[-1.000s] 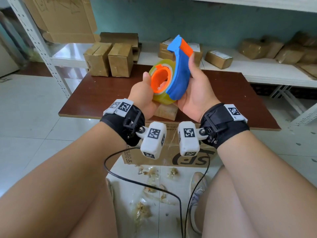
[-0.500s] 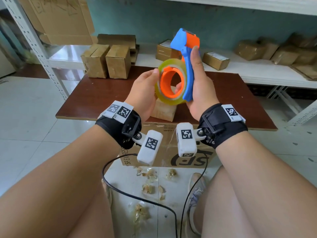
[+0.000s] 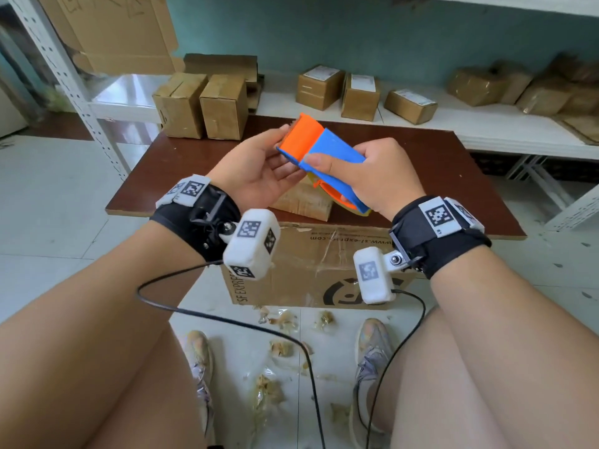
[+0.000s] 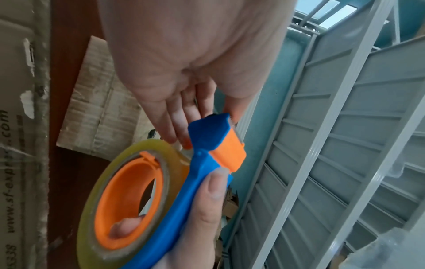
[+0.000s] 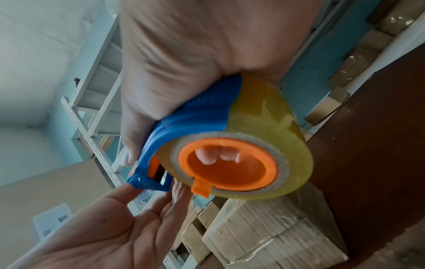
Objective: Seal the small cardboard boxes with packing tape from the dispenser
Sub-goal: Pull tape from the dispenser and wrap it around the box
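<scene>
Right hand [image 3: 377,178] grips the tape dispenser [image 3: 324,150] above the bench [image 3: 453,176]. Left hand [image 3: 259,170], fingers straight, touches its orange end. Small box [image 3: 304,202] lies below.

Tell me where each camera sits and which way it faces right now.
Head: worn on the head, looks down at both hands, forearms, thighs and shoes, with the tape dispenser above the brown table.
Left wrist: looks along the left hand at the dispenser.
Right wrist: looks along the right hand, fingers inside the roll's core.
Shared: both wrist views show the dispenser and the other hand.
</scene>
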### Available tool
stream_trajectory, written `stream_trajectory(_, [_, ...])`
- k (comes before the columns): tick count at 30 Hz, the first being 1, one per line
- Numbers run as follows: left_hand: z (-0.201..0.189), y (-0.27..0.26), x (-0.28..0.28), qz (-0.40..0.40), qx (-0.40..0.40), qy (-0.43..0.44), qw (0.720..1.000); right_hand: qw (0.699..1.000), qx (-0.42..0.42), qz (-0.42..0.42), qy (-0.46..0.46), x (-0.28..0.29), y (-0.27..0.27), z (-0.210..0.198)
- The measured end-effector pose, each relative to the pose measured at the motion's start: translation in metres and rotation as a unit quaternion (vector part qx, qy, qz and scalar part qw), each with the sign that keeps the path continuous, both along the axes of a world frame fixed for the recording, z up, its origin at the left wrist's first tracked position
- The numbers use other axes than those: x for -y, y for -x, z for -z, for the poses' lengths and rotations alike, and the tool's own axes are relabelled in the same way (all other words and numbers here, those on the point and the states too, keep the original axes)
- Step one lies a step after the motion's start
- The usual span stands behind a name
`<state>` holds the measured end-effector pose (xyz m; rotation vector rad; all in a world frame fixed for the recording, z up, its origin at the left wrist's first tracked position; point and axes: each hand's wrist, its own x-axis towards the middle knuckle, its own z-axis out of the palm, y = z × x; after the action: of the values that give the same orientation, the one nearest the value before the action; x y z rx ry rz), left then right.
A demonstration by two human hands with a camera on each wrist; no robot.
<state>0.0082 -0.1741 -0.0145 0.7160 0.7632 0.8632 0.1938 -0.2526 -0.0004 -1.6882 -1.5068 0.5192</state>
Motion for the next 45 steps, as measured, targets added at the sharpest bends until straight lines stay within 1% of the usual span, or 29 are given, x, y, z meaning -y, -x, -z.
stream_trajectory(2, [0.001,0.003,0.000,0.002,-0.018,0.011,1.000,0.999,0.030,0.001,0.009,0.001,-0.001,0.001])
stream_trajectory(9, [0.006,0.010,0.001,0.013,-0.055,0.023,0.998,0.995,0.093,-0.016,0.027,0.002,-0.003,0.005])
stream_trajectory(13, [0.006,0.010,0.002,-0.002,-0.048,0.040,0.998,0.994,0.101,-0.018,0.026,0.002,-0.002,0.006])
stream_trajectory(19, [0.006,0.007,0.003,-0.016,-0.065,0.053,0.996,0.993,0.111,-0.022,0.034,0.002,-0.004,0.008])
stream_trajectory(23, [0.009,0.003,0.001,-0.043,-0.077,0.038,0.995,0.991,0.118,-0.037,0.054,0.000,-0.007,0.007])
stream_trajectory(26, [0.013,0.002,-0.003,-0.061,-0.105,0.022,0.992,0.988,0.131,-0.045,0.062,0.000,-0.008,0.006])
stream_trajectory(30, [0.015,0.004,-0.006,-0.078,-0.126,-0.002,0.989,0.987,0.141,-0.038,0.070,0.004,-0.006,0.001])
stream_trajectory(34, [0.014,0.002,0.003,-0.082,-0.126,-0.023,0.988,0.988,0.138,-0.029,0.067,0.014,-0.008,-0.002])
stream_trajectory(37, [0.010,0.000,0.011,-0.099,-0.131,-0.026,0.986,0.986,0.154,-0.029,0.057,0.021,-0.007,-0.003])
stream_trajectory(43, [-0.005,-0.007,0.030,-0.137,-0.131,-0.009,0.982,0.982,0.182,-0.025,0.048,0.026,-0.008,0.001])
stream_trajectory(45, [-0.006,-0.003,0.029,-0.145,-0.114,-0.003,0.983,0.978,0.198,-0.017,0.058,0.029,-0.010,0.004])
